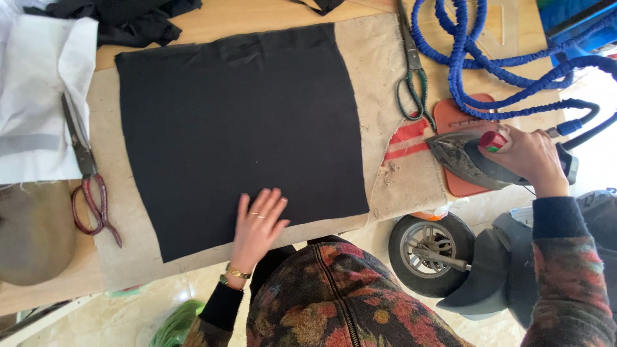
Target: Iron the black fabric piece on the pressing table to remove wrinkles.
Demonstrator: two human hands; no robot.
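- A square of black cloth (238, 128) lies flat in the middle of the desk (257, 16), on a worn beige pressing pad (379, 71) that shows on every side of it; the cloth is smooth, with only faint creases near its top edge.
- The left hand (257, 225) lies palm down on the cloth's near edge, fingers (270, 202) spread and flat. Judging by the pose, it pins the cloth so it does not slide.
- The right hand (530, 157) is wrapped around the handle of a dark iron (469, 160), fingers curled tight on it. The iron sits off the cloth, to its right, on a reddish rest mat (459, 115), probably to keep its hot sole away from the fabric.
- A blue coiled hose (488, 58) loops from the iron's rear across the desk's far right corner.
- Green-handled shears (411, 71) lie just beyond the iron on the pad; red-handled shears (87, 173) lie left of the cloth, both within reach.
- White fabric (38, 90) sits folded at the left edge, and more black fabric (122, 19) is bunched at the far side.
- The desk top is pale wood. Below it, a pale glossy floor (128, 308) shows, with a small wheeled scooter (463, 257) parked by the person's right side.
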